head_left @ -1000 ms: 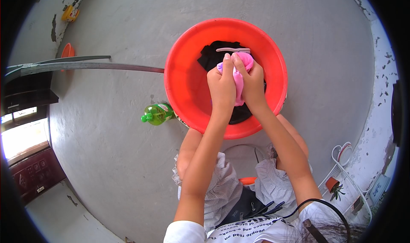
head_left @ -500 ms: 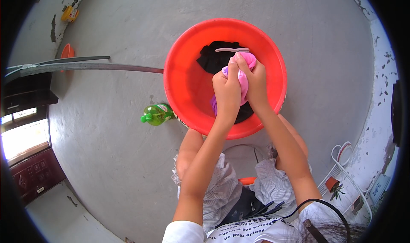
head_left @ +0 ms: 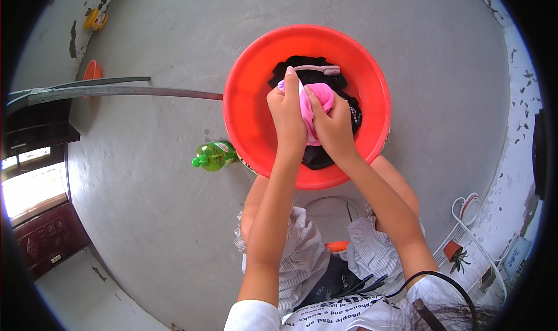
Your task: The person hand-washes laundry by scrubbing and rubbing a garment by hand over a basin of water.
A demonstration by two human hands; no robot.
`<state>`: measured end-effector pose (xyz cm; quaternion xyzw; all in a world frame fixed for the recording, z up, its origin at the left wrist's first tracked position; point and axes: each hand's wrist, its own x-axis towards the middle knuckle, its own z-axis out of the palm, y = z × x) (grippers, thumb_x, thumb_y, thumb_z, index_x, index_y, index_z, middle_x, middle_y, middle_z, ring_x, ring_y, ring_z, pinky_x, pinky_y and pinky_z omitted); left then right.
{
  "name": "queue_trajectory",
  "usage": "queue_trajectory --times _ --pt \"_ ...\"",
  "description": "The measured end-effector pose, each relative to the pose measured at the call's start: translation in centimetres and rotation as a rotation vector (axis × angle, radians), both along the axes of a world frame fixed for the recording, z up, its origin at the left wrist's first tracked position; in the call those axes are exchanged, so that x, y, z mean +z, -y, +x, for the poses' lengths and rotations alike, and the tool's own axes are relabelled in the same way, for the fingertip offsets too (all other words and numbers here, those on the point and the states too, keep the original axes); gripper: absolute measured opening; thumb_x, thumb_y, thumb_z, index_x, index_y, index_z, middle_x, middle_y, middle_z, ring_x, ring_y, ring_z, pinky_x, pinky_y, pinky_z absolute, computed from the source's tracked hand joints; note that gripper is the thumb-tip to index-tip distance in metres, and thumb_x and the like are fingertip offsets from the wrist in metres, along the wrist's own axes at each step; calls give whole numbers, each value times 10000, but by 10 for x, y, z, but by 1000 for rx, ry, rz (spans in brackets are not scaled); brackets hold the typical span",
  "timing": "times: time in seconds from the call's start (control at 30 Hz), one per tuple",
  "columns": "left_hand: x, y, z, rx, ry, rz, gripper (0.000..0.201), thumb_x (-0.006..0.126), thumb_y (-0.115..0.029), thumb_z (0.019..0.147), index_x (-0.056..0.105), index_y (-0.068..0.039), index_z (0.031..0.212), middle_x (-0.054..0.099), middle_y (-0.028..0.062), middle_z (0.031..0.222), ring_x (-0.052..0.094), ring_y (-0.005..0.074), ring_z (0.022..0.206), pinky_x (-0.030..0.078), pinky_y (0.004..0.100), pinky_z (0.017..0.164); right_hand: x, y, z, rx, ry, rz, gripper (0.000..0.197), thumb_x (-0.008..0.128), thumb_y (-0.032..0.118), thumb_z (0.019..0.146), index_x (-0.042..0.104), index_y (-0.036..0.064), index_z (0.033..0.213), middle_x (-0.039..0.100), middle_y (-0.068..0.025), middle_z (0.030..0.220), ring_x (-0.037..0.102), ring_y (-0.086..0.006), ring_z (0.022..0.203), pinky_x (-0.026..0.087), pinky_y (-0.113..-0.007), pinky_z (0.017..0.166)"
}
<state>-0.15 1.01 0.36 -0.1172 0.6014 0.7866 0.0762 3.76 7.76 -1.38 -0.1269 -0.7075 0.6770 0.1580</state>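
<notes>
Over a large red plastic basin (head_left: pixel 231 121), my left hand (head_left: pixel 289 118) and my right hand (head_left: pixel 335 132) both grip a bunched pink cloth (head_left: pixel 322 92) with a small lilac part near the left hand. The two hands are close together, thumbs on top, and most of the fingers are hidden underneath. Below them in the basin lies dark wet-looking cloth (head_left: pixel 317 159); more of it shows at the far side and to the right. Across that far dark cloth rests a slim pale pink tool (head_left: pixel 331 70), shaped like a long-handled brush.
A green bottle (head_left: pixel 212 156) of liquid stands left of the basin. A grey metal bar (head_left: pixel 133 91) reaches from the left to the basin's rim. A small orange tub (head_left: pixel 92 69) sits by the wall. At lower right is a white rack (head_left: pixel 465 238) with a potted plant (head_left: pixel 452 251).
Both hands have shifted left and slightly nearer with the pink cloth, and the thumbs have spread apart. More of the pale pink tool and the dark cloth on the right now shows.
</notes>
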Motion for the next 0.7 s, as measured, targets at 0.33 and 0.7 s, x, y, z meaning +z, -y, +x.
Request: queue_trajectory --times 0.33,0.7 --pt "-5 -12 21 -108 58 -54 351 494 -284 897 509 -65 623 459 -58 596 386 21 533 302 203 454 -7 -20 -15 -32 66 -191 265 557 218 859 552 7 701 510 3 603 434 -52 563 367 -232 514" --pt "-3 2 -2 -26 -37 -48 391 492 -289 894 378 -119 561 375 -70 538 315 22 480 243 227 419 1 2 -1 10 14 -38 211 561 174 854 577 -26 789 586 -84 640 508 -78 587 407 -249 528"
